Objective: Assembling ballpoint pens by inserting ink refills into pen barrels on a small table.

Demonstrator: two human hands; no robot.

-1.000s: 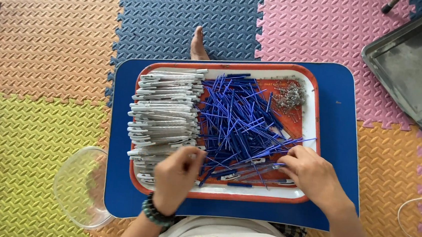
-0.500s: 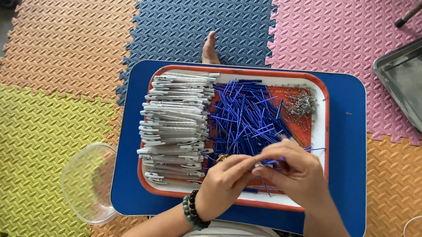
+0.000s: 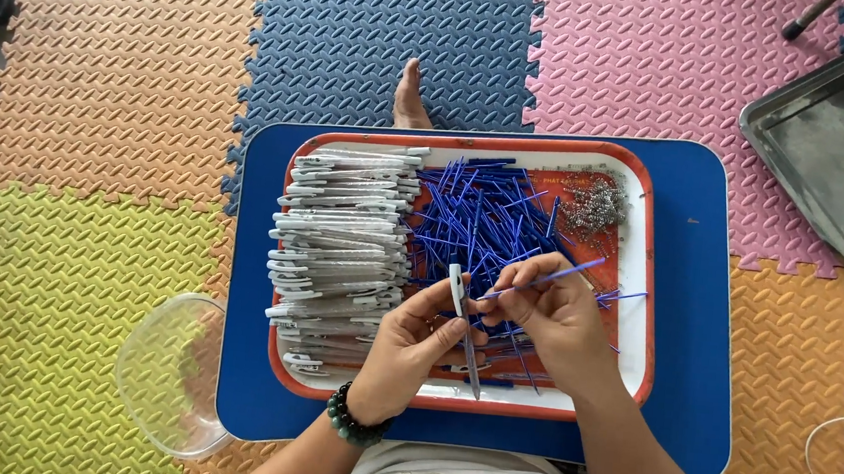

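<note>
Blue refill (image 3: 539,279) pinched in my right hand (image 3: 546,322), barrel (image 3: 464,321) gripped in my left hand (image 3: 413,352); misaligned, the refill could bend.

A low table (image 3: 697,319) stands on a floor of interlocking foam mats (image 3: 102,92). A tray (image 3: 637,314) lies on the table, filling most of its top. In the tray, a stack of pen barrels (image 3: 342,231) lies along the left side, a heap of thin refills (image 3: 484,217) in the middle, and a small pile of springs (image 3: 593,208) in the far right corner. Over the near middle of the tray, the left hand (image 3: 411,352) holds a pen barrel (image 3: 460,295) and the right hand (image 3: 551,322), just beside it, holds a single refill (image 3: 559,275). A bowl (image 3: 165,372) sits on the mats at the table's near left corner. A foot (image 3: 411,96) rests just behind the table's far edge. A metal tray (image 3: 841,140) lies on the mats beyond the far right corner.
</note>
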